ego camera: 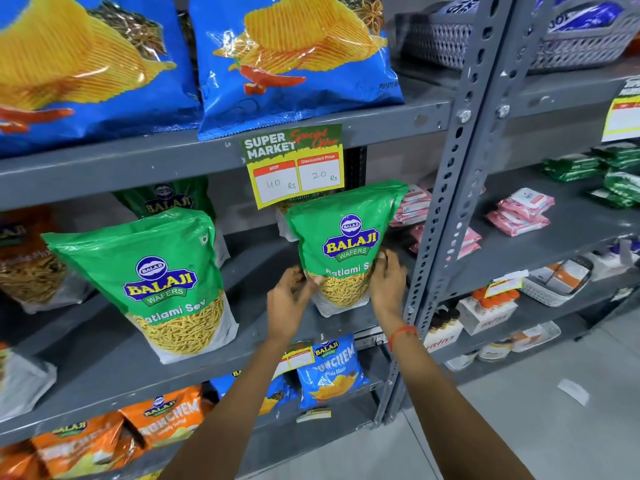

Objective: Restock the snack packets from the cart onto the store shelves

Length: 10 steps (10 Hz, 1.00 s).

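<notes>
A green Ratlami Sev packet [346,233] stands upright on the grey middle shelf [114,355], near the shelf's right end. My left hand [289,303] grips its lower left edge. My right hand [388,282] holds its lower right edge, with a red thread on the wrist. Both hands cover part of the packet's clear bottom window. A second green Ratlami Sev packet [156,282] stands to the left on the same shelf, and a third green packet [169,199] shows behind it. The cart is out of view.
Big blue chip bags [294,57] fill the shelf above, with a yellow price tag [294,164] hanging from its edge. Orange and blue snack packets [332,372] sit on the lower shelf. A perforated grey upright [446,202] separates the right rack with pink packs [523,213] and baskets.
</notes>
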Each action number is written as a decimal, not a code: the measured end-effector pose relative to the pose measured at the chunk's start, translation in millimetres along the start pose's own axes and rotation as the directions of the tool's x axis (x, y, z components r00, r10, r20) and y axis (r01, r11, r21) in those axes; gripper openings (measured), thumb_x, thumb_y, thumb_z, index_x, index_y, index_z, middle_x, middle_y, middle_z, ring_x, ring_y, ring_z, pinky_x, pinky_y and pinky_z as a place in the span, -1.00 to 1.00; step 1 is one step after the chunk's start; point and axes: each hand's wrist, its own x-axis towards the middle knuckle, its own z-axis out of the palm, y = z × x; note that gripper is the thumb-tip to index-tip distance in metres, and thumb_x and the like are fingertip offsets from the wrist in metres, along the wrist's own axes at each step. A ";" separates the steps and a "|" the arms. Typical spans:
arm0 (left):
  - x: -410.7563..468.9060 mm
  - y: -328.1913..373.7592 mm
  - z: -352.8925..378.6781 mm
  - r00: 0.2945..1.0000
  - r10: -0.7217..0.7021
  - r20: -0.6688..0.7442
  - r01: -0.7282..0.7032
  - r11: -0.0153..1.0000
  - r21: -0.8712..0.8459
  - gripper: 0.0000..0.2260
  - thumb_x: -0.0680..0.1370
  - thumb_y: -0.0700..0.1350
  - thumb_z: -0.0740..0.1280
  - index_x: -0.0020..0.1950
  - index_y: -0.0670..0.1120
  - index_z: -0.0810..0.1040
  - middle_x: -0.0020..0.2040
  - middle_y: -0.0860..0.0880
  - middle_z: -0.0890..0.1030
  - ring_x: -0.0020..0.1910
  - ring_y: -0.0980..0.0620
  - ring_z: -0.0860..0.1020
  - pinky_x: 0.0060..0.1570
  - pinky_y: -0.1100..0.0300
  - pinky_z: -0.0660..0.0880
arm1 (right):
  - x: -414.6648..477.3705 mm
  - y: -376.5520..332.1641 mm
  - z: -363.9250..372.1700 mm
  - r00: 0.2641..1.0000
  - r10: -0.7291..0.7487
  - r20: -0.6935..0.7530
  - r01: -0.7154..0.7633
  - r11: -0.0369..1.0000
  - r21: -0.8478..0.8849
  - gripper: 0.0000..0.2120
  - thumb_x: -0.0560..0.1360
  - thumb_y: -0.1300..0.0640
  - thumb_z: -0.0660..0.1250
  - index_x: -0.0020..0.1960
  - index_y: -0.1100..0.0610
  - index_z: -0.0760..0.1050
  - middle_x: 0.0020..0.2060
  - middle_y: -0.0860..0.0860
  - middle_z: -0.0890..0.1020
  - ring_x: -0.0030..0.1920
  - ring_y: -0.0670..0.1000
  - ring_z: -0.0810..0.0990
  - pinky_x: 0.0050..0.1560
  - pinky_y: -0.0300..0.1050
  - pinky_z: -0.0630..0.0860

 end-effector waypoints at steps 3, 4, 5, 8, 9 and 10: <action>-1.4 -25.3 19.0 0.955 -0.175 0.239 0.163 0.984 0.071 -0.47 0.36 -0.06 0.49 0.28 -0.10 0.42 0.15 -0.04 0.60 0.12 -0.02 0.58 0.16 0.03 0.53 | -14.7 25.6 -1.7 0.942 0.146 0.302 -0.209 0.959 0.190 -0.57 0.62 -0.08 -0.07 0.39 0.07 0.30 0.33 0.14 0.46 0.32 0.13 0.43 0.21 -0.14 0.30; -2.8 -24.5 22.2 0.958 -0.169 0.230 0.154 0.985 0.083 -0.45 0.37 -0.05 0.49 0.30 -0.08 0.39 0.20 -0.14 0.61 0.11 -0.08 0.60 0.14 -0.06 0.55 | -14.3 26.6 -3.8 0.939 0.173 0.296 -0.232 0.956 0.178 -0.56 0.62 -0.08 -0.08 0.41 0.05 0.27 0.36 0.15 0.43 0.34 0.14 0.41 0.20 -0.14 0.27; -2.1 -21.2 22.0 0.957 -0.177 0.229 0.158 0.982 0.099 -0.44 0.40 -0.06 0.47 0.33 -0.10 0.36 0.21 -0.16 0.60 0.13 -0.13 0.58 0.12 -0.05 0.55 | -16.5 24.7 -5.5 0.934 0.170 0.313 -0.227 0.962 0.153 -0.55 0.62 -0.11 -0.09 0.42 0.01 0.24 0.38 0.13 0.41 0.35 0.13 0.39 0.21 -0.13 0.26; -6.3 -8.4 0.9 0.935 -0.194 0.297 0.150 0.975 0.166 -0.44 0.41 -0.03 0.45 0.33 -0.15 0.34 0.22 -0.20 0.58 0.17 -0.19 0.55 0.13 -0.04 0.52 | -35.8 10.4 1.1 0.903 0.246 0.353 -0.319 0.933 0.165 -0.50 0.59 -0.18 -0.17 0.44 -0.04 0.21 0.41 0.06 0.37 0.45 0.08 0.27 0.49 0.08 0.11; -13.6 -2.9 -16.2 0.926 -0.139 0.350 0.075 0.979 0.192 -0.38 0.42 -0.09 0.44 0.41 -0.16 0.28 0.28 -0.21 0.53 0.25 -0.20 0.50 0.16 0.01 0.45 | -52.7 5.2 7.8 0.943 0.285 0.171 -0.312 0.937 0.160 -0.50 0.61 -0.12 -0.11 0.43 0.11 0.23 0.41 0.18 0.35 0.42 0.18 0.29 0.47 0.11 0.19; -21.8 -0.9 -40.6 0.941 -0.063 0.332 -0.037 0.958 0.285 -0.55 0.46 -0.14 0.38 0.32 -0.15 0.41 0.25 -0.25 0.56 0.24 -0.24 0.50 0.17 -0.02 0.46 | -86.0 -13.1 21.0 0.953 0.193 -0.235 -0.191 0.981 0.033 -0.60 0.59 0.08 0.09 0.28 0.34 0.37 0.22 0.36 0.45 0.24 0.29 0.42 0.25 0.03 0.35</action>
